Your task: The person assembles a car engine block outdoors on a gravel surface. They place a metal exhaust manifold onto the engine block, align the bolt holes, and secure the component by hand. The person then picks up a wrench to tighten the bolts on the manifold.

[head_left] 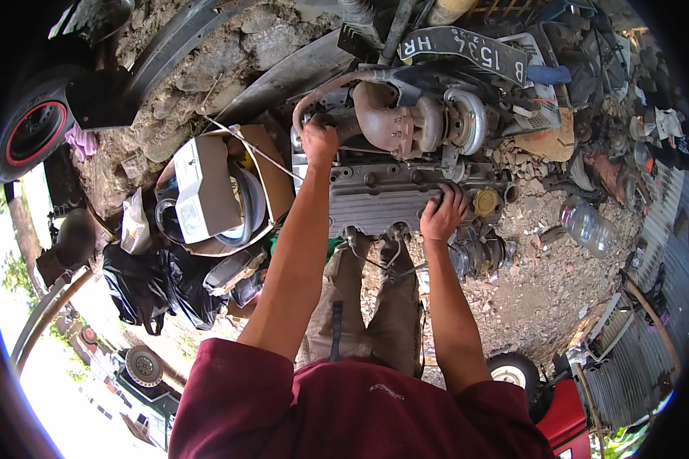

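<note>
An engine lies in front of me, with a grey ribbed valve cover (379, 203) along its near side. At the engine's far left, my left hand (319, 143) is closed beside the lower end of a brownish curved hose (311, 98); what its fingers hold is hidden. My right hand (443, 215) rests on the right part of the valve cover, its fingers bent and slightly apart, holding nothing. Just right of it sits a yellowish round oil filler cap (484, 202). Behind the cover stand a rusty exhaust elbow (377, 115) and a turbocharger (467, 122).
A cardboard box (272, 164) with a white carton (204, 187) stands left of the engine, near black plastic bags (157, 283). To the right, a clear plastic bottle (587, 226) lies on gravel. Behind are a licence plate (465, 50) and scrap parts.
</note>
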Tool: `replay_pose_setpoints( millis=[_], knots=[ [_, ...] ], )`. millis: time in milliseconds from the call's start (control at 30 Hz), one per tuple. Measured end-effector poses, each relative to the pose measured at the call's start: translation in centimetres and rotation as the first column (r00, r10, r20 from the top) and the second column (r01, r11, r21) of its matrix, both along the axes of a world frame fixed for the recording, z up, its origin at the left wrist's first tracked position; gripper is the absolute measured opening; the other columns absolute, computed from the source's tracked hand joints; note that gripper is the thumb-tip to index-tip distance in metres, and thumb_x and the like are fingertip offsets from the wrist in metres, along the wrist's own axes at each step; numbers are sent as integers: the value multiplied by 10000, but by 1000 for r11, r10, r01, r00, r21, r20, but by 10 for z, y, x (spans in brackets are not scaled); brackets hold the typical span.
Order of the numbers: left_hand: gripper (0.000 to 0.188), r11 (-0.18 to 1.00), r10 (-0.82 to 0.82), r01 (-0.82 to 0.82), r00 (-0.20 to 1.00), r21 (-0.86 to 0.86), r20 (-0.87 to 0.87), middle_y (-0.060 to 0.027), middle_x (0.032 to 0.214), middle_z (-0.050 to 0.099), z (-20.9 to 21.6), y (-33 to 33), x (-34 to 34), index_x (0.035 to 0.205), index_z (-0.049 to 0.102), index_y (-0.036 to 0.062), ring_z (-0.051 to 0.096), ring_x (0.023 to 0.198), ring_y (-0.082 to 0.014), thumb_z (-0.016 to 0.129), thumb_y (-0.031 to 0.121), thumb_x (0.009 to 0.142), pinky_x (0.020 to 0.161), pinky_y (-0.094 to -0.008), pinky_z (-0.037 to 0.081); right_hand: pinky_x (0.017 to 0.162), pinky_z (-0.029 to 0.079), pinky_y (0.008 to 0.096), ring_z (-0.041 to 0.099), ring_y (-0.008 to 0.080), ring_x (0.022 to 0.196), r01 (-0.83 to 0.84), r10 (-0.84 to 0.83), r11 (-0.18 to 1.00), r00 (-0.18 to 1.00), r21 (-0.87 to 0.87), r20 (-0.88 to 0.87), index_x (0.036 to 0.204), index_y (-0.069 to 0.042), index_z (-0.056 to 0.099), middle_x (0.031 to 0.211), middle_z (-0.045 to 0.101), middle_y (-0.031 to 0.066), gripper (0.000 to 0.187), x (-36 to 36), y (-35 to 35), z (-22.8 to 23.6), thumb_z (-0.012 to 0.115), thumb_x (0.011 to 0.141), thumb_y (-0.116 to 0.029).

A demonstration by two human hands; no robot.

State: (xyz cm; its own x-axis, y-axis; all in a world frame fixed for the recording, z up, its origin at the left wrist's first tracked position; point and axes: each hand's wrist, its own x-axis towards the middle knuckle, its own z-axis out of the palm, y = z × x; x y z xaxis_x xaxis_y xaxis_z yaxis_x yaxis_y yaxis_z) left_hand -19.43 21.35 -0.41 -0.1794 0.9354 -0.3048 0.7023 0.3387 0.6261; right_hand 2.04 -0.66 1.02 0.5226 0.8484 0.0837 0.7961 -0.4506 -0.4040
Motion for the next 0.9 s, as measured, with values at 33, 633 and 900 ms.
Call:
replay_pose_setpoints(
  millis=[33,633,900],
  knots=[
    [439,1000,-19,19,1000,8,12,-277,1143,650,0,0,-1,1157,654,-33,595,1127,-423,489,113,778,1008,-440,450,1026,303,505,482,346,1204,-1,1,1000,1000,1,2,1123,-89,589,1207,572,122,311,-1,0,0,460,906,-271],
    [393,561,-768,811,584,165,-262,-160,1014,677,6,-25,-18,1006,657,50,626,1028,-327,614,424,896,899,-452,476,1038,290,509,473,335,1198,17,-19,999,999,40,46,1106,-101,594,1174,575,104,310,1,-6,-9,491,849,-241],
    [484,188,-923,955,91,-229,-375,-182,1055,666,10,-1,-25,1072,653,81,649,1010,-353,497,524,957,863,-452,516,1039,298,516,467,328,1214,36,-40,997,997,63,66,1119,-117,600,1178,573,94,342,-4,-7,-18,520,823,-269]
  ],
)
